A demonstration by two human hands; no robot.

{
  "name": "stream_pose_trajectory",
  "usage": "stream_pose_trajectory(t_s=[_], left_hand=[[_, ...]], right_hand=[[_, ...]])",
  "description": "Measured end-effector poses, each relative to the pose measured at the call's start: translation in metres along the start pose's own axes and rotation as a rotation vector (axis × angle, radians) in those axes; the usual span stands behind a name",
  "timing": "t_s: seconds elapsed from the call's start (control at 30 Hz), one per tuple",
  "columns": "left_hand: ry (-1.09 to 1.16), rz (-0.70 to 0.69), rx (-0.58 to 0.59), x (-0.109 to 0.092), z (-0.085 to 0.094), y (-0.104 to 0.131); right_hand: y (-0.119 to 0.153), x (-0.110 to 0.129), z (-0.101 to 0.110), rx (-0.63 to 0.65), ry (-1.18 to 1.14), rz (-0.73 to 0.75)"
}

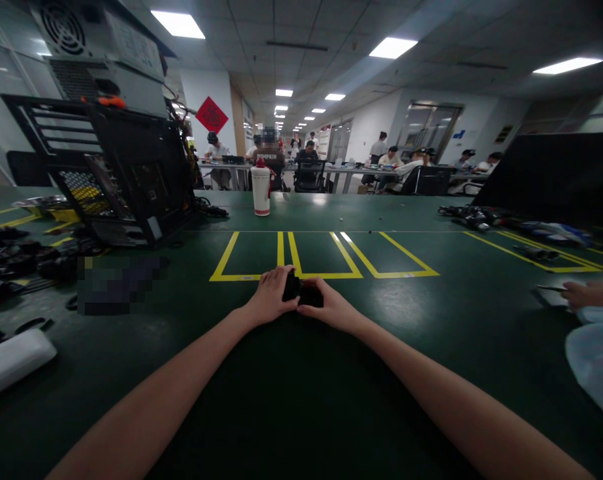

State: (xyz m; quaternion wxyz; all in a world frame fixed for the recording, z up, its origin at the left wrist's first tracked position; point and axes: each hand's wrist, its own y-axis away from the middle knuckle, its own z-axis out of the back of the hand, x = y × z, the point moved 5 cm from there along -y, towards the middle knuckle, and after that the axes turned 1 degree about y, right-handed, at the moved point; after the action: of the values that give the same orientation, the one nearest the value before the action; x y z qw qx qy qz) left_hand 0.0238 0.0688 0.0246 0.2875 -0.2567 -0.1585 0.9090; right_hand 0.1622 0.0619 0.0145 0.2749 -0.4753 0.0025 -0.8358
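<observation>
Near the middle of the green table (411,340), my left hand (271,295) and my right hand (330,307) are close together around a small black object (292,287). My left fingers and thumb are closed on its left side. On its right side, my right thumb and fingers grip a dark part (311,293). Whether these are one piece or two I cannot tell. The hands are just below the front edge of yellow tape frames (326,275) marked on the table.
An open black computer case (146,180) with power supplies on top stands at the left, beside dark cables (56,257). A white bottle (261,190) stands behind the tape. At the right edge, another person's hand (588,295) holds something thin. Cables lie at the back right.
</observation>
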Motion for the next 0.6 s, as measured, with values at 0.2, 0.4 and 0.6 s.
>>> stream_pose_trajectory(t_s=[0.2, 0.4, 0.6], left_hand=[[0.033, 0.238, -0.017, 0.020, -0.006, -0.007], [0.044, 0.270, -0.048, 0.022, -0.009, -0.007], [0.097, 0.237, -0.001, -0.005, -0.001, 0.015]], right_hand=[[0.003, -0.009, 0.005, -0.020, 0.134, 0.000], [0.001, -0.012, 0.006, -0.085, 0.255, 0.001], [0.022, -0.002, 0.012, -0.107, 0.262, -0.031]])
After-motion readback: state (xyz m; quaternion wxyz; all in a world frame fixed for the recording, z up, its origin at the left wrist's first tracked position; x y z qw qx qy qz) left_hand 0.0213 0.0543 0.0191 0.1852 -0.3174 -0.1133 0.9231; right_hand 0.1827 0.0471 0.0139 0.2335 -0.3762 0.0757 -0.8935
